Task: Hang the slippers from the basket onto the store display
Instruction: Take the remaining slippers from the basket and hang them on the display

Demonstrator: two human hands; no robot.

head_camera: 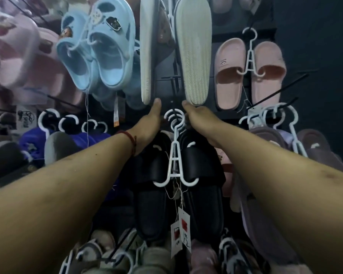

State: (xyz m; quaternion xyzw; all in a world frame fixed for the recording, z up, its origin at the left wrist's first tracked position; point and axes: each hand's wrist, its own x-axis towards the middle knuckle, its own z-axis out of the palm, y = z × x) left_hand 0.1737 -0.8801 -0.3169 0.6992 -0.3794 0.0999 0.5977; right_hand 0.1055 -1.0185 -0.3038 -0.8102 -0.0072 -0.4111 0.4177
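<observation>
While the black slippers (178,175) hang from their white hanger (174,161), whose hook (174,120) appears looped over a black display peg (173,86), you look to be at the seating step. The pair sits in the middle of the rack, below the white-soled slippers (193,56) and between your two forearms. Your left hand (150,123) lies just left of the hook, its thumb pointing up close under the heel of a white sole. Your right hand (198,120) lies just right of the hook, thumb likewise raised. The fingers of both hands run behind the black pair and are hidden, so I cannot tell whether they grip the slippers or merely steady them. In my judgement, your next move is to check that the hook sits fully on the peg. Then draw both hands away evenly, so the pair neither swings nor slips off.
</observation>
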